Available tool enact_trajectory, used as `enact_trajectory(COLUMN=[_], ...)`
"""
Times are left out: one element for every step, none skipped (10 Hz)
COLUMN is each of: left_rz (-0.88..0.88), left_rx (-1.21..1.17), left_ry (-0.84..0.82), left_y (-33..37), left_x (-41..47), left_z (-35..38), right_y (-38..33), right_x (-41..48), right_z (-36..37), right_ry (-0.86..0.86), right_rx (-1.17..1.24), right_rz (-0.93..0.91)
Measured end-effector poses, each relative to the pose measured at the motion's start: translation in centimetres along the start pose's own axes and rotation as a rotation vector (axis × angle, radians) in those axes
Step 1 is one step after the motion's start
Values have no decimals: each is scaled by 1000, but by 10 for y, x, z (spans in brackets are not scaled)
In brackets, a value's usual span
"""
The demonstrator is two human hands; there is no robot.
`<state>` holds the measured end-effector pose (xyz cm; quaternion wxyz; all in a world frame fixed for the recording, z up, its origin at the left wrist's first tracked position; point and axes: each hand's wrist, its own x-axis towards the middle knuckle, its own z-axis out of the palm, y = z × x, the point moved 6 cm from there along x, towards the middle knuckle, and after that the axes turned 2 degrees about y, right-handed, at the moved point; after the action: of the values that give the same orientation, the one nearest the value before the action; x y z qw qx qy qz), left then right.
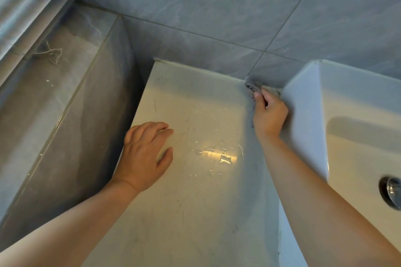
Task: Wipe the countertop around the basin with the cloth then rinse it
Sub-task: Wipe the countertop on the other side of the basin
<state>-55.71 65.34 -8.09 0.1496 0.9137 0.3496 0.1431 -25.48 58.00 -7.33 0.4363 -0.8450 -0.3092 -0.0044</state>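
The pale marble-look countertop [195, 212] runs from the wall toward me, with streaks and small puddles of water near its middle. A white basin [347, 104] stands on its right side. My right hand [270, 115] grips a grey cloth [252, 85] and holds it in the back corner where the countertop meets the tiled wall, right beside the basin's left wall. Most of the cloth is hidden under my fingers. My left hand [145, 156] rests on the countertop's left edge with fingers relaxed and spread, holding nothing.
Grey tiled wall [217, 6] rises behind the countertop. To the left, a lower grey tiled ledge [54, 93] drops away, with some thread scraps on it. A chrome drain plug [391, 192] sits in the basin at the right edge.
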Motion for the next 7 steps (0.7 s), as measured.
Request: enact_trajectory(left_rz=[-4, -8, -8, -13, -12, -13, -13], left_rx=[1, 4, 8, 18, 11, 13, 10], left_ry=[-2, -13, -20, -31, -33, -40, -33], left_y=[0, 0, 1, 0, 0, -1, -1], left_x=[-1, 0, 0, -1, 0, 0, 0], left_z=[0, -1, -1, -1, 0, 1, 0], right_y=[-17, -34, -46, -50, -47, -49, -44], right_x=[-17, -42, -58, -69, -60, -28, -1], right_z=[18, 34, 37, 30, 18, 9, 17], right_ry=[-111, -185, -234, -304, -236, -174, -210], right_rx=[51, 61, 76, 185, 329, 321, 185], right_rz=[-61, -127, -165, -83, 54, 44, -22])
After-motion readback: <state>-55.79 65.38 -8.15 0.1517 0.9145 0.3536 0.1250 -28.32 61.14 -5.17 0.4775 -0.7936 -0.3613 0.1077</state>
